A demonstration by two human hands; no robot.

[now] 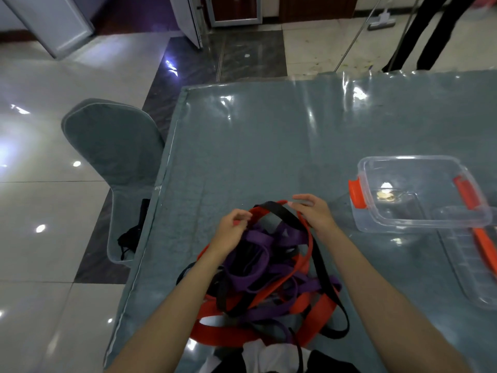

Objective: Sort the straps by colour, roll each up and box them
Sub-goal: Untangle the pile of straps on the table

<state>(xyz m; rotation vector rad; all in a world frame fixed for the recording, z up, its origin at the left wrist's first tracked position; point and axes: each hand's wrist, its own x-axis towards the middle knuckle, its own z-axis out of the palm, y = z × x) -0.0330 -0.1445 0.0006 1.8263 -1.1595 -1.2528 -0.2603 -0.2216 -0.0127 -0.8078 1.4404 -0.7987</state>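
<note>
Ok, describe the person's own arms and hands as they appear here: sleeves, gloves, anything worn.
Both forearms come in bare from the bottom edge; no sleeve reaches into view on either. The left hand and the right hand are ungloved, and no ring, watch or wristband shows. Fingernails are too blurred to judge. White and black cloth at the bottom edge may be the person's clothing.

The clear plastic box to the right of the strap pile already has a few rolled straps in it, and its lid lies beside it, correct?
Not quite. The head view shows the clear plastic box right of the strap pile holding no rolled straps; all the straps are still tangled in the pile. The rest holds: its lid lies beside it on the table.
</note>
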